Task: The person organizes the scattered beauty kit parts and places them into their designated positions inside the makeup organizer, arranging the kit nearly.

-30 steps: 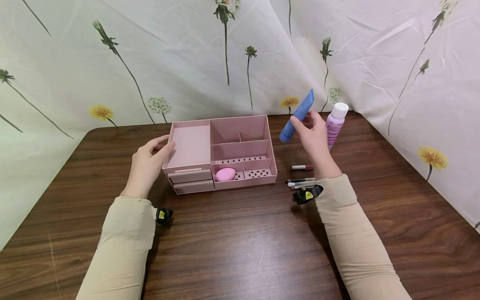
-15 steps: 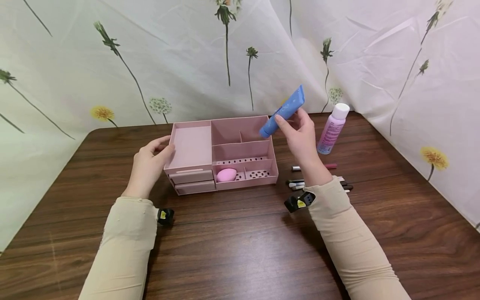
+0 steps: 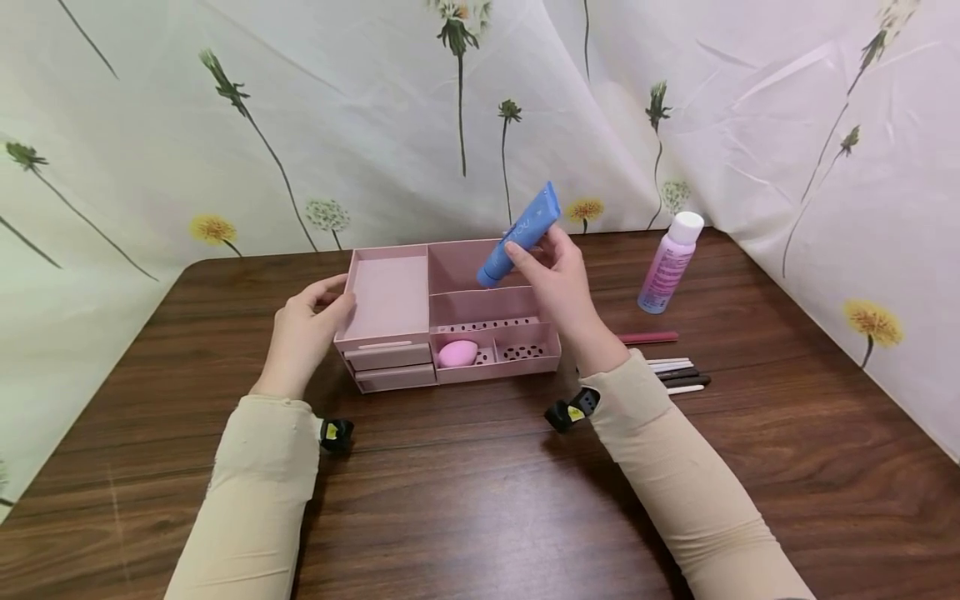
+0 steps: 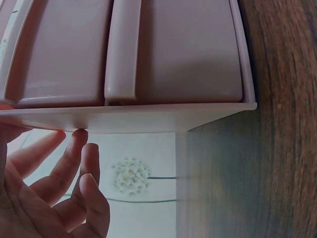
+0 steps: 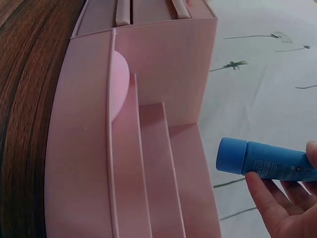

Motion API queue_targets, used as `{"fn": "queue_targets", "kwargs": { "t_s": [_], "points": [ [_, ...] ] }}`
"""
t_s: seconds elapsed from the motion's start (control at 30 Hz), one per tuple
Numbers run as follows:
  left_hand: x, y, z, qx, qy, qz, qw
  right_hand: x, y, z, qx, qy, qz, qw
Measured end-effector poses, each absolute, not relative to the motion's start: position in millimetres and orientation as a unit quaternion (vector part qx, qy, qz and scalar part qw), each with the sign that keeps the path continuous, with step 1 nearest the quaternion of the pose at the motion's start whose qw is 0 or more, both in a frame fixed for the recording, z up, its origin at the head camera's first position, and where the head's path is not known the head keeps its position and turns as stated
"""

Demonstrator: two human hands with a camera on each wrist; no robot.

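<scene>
My right hand [image 3: 558, 279] holds a blue squeeze tube [image 3: 521, 233] between thumb and fingers, tilted with its cap end down and to the left. The tube is above the back compartments of a pink makeup organizer [image 3: 390, 292]; in the right wrist view its blue cap [image 5: 232, 155] shows beyond the stepped dividers. At the organizer's left side, my left hand [image 3: 303, 333] grips the wall, thumb over the top rim and fingertips [image 4: 80, 135] against the outside. A pink makeup sponge [image 3: 457, 353] lies in the front left compartment.
A pink spray bottle with a white cap [image 3: 667, 262] stands at the back right. A thin red-pink tube [image 3: 648, 337] and several makeup brushes [image 3: 682, 379] lie beside the right forearm, partly hidden by it. Floral cloth [image 3: 390, 125] hangs behind the table [image 3: 465, 483].
My right hand has carried the blue tube leftward, from beside the spray bottle to over the organizer's back compartments. My left hand keeps its place on the organizer's side.
</scene>
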State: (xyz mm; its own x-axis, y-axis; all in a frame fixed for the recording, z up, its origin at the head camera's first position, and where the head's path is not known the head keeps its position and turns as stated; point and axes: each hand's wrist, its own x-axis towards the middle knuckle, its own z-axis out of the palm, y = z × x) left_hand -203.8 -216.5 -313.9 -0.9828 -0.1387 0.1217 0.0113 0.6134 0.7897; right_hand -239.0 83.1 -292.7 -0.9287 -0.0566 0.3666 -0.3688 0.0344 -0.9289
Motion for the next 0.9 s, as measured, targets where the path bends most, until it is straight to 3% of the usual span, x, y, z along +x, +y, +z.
{"fn": "queue_targets", "kwargs": {
  "t_s": [0.37, 0.9],
  "points": [
    [-203.7, -215.6, -313.3, 0.037, -0.893, -0.44, 0.086, -262.0, 60.7, -299.5, 0.15, -0.753, 0.637, 0.073],
    [-202.8, -216.4, -312.0, 0.038, -0.895, -0.436, 0.088, -276.3, 41.5, -312.6, 0.138, -0.794, 0.589, 0.058]
  ]
}}
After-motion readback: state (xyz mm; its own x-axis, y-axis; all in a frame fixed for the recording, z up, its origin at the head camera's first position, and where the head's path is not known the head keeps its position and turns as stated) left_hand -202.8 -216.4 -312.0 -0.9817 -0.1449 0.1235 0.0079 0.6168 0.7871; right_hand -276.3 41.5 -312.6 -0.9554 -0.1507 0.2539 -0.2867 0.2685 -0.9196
